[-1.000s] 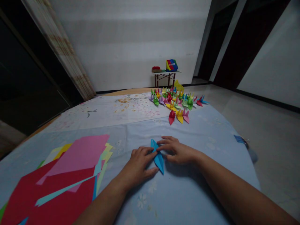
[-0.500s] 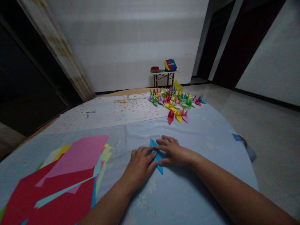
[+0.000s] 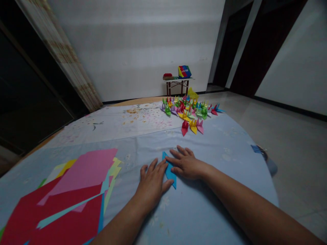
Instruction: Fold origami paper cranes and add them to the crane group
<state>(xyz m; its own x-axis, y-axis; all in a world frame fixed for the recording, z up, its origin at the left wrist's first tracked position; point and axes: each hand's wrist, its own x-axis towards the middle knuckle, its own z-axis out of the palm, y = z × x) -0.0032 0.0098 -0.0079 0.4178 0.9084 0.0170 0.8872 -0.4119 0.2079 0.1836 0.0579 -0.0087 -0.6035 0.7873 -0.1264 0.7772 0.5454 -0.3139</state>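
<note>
A narrow folded piece of blue origami paper [image 3: 169, 173] lies flat on the light blue tablecloth in front of me, its pointed ends facing away and toward me. My left hand [image 3: 152, 182] rests along its left side, fingers spread, with fingertips and thumb touching the paper's edge. From the right, my right hand [image 3: 186, 164] lies flat with its fingers apart, the fingertips pressing the paper's upper part. Neither hand grasps the paper. Part of its left edge is hidden under the left fingers.
Coloured paper sheets [image 3: 76, 183] and strips lie in a loose pile at the left. Many folded paper cranes [image 3: 189, 109] stand at the table's far right. Beyond the table, a small stand [image 3: 177, 80] holds a colourful box [image 3: 184, 71].
My left hand's fingers have spread and its thumb has shifted off toward the paper's lower end. My right hand has flattened, its thumb drawn in. The blue paper stays in place.
</note>
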